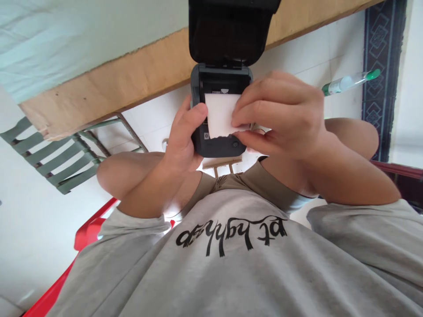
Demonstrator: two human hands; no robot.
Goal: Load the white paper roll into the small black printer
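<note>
A small dark label printer [220, 147] is held above my lap, its black lid [229, 35] swung up and away from me. My left hand [183, 136] grips the printer's left side, the thumb lying on the rim near the paper. White paper [220, 114] with a torn lower edge lies across the opening. My right hand [280, 114] pinches this paper at its right side between thumb and fingers. Whether a roll sits beneath the paper is hidden.
A wooden table edge [109, 83] with a pale green cover [92, 35] runs across ahead, close beyond the printer. A green slatted chair [56, 154] stands at the left. On the floor at the right lies a plastic bottle [350, 82] with a green cap.
</note>
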